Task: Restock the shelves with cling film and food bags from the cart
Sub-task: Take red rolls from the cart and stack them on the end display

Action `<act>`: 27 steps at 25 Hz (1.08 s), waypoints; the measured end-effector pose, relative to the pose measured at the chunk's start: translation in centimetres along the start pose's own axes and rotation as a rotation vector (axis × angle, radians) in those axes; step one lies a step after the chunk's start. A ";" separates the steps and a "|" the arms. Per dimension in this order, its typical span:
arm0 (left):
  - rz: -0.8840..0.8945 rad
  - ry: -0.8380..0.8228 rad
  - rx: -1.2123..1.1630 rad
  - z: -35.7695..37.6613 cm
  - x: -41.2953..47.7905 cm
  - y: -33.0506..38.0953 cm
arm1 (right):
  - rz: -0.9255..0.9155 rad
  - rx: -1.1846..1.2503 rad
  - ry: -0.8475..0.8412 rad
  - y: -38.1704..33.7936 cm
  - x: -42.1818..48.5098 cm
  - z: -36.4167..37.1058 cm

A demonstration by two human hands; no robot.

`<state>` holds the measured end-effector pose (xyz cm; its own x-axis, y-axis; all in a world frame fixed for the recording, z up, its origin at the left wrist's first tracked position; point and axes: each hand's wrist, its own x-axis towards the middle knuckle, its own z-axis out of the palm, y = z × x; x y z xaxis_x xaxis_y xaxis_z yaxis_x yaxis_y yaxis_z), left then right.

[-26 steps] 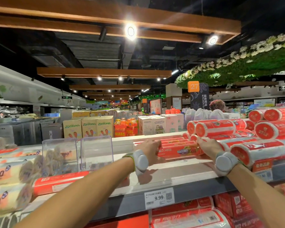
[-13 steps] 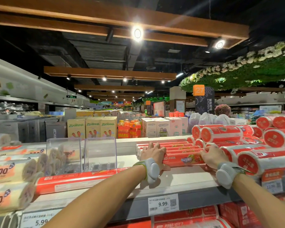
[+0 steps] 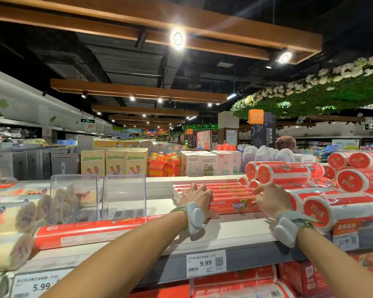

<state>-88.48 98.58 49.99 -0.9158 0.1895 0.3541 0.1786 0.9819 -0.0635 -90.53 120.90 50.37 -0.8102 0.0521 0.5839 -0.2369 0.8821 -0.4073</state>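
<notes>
Squaring a stack of cling film rolls (image 3: 233,197) that lies between the hands on the shelf (image 3: 235,231), the left hand (image 3: 195,196) presses flat-fingered on one end; the right hand (image 3: 271,200), knuckles bent, meets the other, grip unclear. Next, likely release and fetch more stock.

Two hands show, the left hand (image 3: 195,195) and the right hand (image 3: 271,200), with one grey wrist device on each, two in all (image 3: 194,217) (image 3: 288,227). Two clear plastic dividers (image 3: 73,196) (image 3: 124,196) stand on the shelf (image 3: 235,233). One long red roll (image 3: 91,230) lies alone. The stack of slim red rolls (image 3: 230,196) shows about five. The fat red-labelled rolls (image 3: 342,209) number more than eight; overlap hides the exact count. Three price tags (image 3: 41,286) (image 3: 206,263) (image 3: 346,240) and three Zootopia boxes (image 3: 93,162) (image 3: 115,162) (image 3: 136,162) are visible.
</notes>
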 end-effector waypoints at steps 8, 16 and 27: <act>-0.004 -0.040 -0.010 -0.2 0.4 0.3 | -0.176 -0.120 -0.268 0.3 0.1 0.7; -0.022 -0.001 -0.066 -3.1 -0.7 -0.7 | -0.216 -0.187 -0.252 0.5 0.4 0.5; -0.007 0.021 0.001 -3.1 -1.2 0.0 | -0.238 -0.275 -0.185 0.3 0.1 0.6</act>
<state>-86.22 98.33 52.46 -0.9092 0.1825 0.3742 0.1718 0.9832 -0.0621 -90.97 120.86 49.89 -0.8389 -0.2319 0.4925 -0.2976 0.9529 -0.0582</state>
